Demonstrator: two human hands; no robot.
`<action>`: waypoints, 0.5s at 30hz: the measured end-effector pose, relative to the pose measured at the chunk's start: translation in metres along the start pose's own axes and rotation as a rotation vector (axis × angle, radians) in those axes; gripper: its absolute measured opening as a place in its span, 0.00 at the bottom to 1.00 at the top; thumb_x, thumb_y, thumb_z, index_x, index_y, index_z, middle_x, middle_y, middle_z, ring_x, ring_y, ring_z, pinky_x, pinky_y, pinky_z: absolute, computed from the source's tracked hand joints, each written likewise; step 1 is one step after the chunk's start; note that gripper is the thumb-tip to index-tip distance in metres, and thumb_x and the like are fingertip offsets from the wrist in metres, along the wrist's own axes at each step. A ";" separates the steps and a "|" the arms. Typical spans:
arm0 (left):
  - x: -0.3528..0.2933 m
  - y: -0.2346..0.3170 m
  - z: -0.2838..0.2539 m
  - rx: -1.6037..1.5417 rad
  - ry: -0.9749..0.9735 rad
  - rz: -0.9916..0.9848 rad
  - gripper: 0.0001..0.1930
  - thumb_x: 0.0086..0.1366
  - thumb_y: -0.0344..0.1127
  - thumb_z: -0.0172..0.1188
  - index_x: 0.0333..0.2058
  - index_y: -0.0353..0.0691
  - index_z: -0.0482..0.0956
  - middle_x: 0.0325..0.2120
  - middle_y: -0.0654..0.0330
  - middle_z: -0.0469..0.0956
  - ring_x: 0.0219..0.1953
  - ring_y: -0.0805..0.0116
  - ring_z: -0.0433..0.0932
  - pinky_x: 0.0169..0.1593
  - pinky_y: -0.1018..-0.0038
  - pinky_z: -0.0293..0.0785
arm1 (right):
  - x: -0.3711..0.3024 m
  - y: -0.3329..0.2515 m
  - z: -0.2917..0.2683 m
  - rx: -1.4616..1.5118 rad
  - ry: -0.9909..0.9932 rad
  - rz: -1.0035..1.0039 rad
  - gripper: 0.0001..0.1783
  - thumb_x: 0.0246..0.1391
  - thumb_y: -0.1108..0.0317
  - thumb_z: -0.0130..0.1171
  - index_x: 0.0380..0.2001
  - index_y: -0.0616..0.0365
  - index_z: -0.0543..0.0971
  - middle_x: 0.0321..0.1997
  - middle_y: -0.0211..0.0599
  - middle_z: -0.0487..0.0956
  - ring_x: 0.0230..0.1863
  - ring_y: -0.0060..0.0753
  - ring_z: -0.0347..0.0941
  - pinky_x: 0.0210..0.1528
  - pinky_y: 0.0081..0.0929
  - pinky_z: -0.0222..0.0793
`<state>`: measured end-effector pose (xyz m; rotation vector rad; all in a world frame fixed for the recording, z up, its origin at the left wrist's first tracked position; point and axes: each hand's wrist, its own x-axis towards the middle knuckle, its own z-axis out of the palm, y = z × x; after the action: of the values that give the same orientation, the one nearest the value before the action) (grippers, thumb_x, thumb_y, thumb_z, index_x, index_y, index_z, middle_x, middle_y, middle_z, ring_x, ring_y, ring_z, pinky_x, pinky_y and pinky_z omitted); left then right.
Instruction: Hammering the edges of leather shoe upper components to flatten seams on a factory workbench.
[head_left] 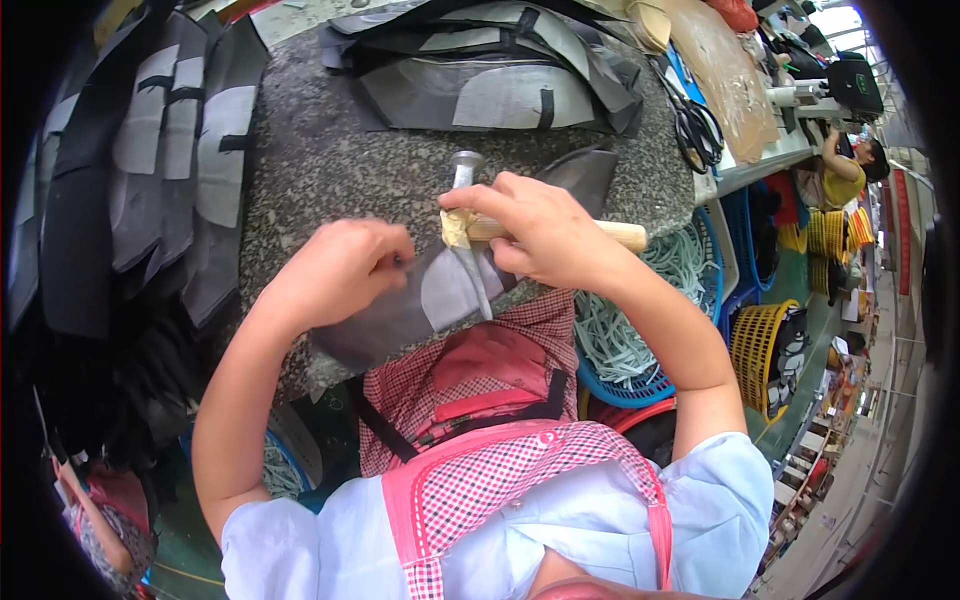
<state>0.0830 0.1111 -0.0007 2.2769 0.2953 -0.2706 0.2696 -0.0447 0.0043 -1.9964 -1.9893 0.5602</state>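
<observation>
My right hand (pixel 540 228) is closed around a hammer (pixel 625 236), near where its pale wooden handle meets the metal head. Yellowish wrapping covers that joint, and the round striking face points away from me. Beneath the hammer lies a flat dark grey piece of sheet material (pixel 375 318) with a light grey patch, reaching over the near edge of the stone slab (pixel 330 150). My left hand (pixel 345 270) is at the piece's left part, fingers curled and slightly blurred. Something small and dark shows at its fingertips; I cannot make out what it is.
Similar grey pieces (pixel 520 95) are stacked at the slab's far side, and more (pixel 215 150) hang over its left. Black-handled scissors (pixel 695 125) lie at the far right. A blue basket (pixel 625 392) of pale strips stands below right. Another person (pixel 845 170) sits farther right.
</observation>
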 end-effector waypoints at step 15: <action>0.007 0.003 0.075 0.121 0.579 0.418 0.14 0.48 0.23 0.57 0.37 0.31 0.76 0.29 0.57 0.72 0.30 0.61 0.73 0.32 0.70 0.73 | -0.065 -0.016 -0.018 0.391 0.176 0.082 0.30 0.46 0.75 0.63 0.54 0.66 0.69 0.46 0.47 0.78 0.43 0.42 0.79 0.45 0.27 0.72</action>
<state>0.0834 0.0536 -0.0497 2.4296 0.0862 0.6080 0.2649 -0.1073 0.0328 -1.8206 -1.5609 0.7034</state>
